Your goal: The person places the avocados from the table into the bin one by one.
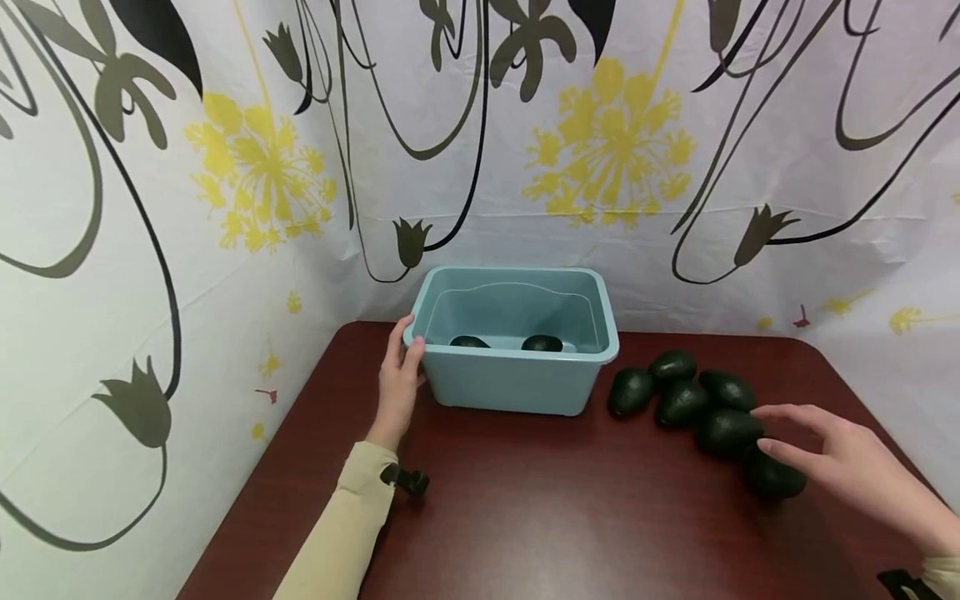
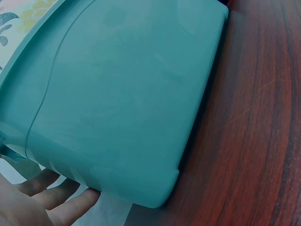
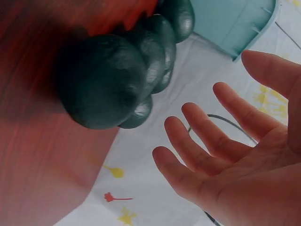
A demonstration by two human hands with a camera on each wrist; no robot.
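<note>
A light blue plastic bin (image 1: pixel 510 383) stands at the back of the table, with two dark green avocados visible inside, one left (image 1: pixel 469 342) and one right (image 1: pixel 542 342). My left hand (image 1: pixel 397 383) grips its left end, thumb at the front corner of the rim; fingers (image 2: pixel 77 205) lie along the end wall in the left wrist view. To the right of the bin, several avocados (image 1: pixel 681 403) lie in a cluster. My right hand (image 1: pixel 847 454) hovers over the nearest avocado (image 1: pixel 776 477), its fingers spread and holding nothing.
The dark red-brown wooden table (image 1: pixel 570 508) has rounded back corners. Behind it and to the left hangs a white cloth (image 1: pixel 465 192) printed with yellow and grey-green flowers. A black strap (image 1: pixel 405 479) sits on the left sleeve's cuff.
</note>
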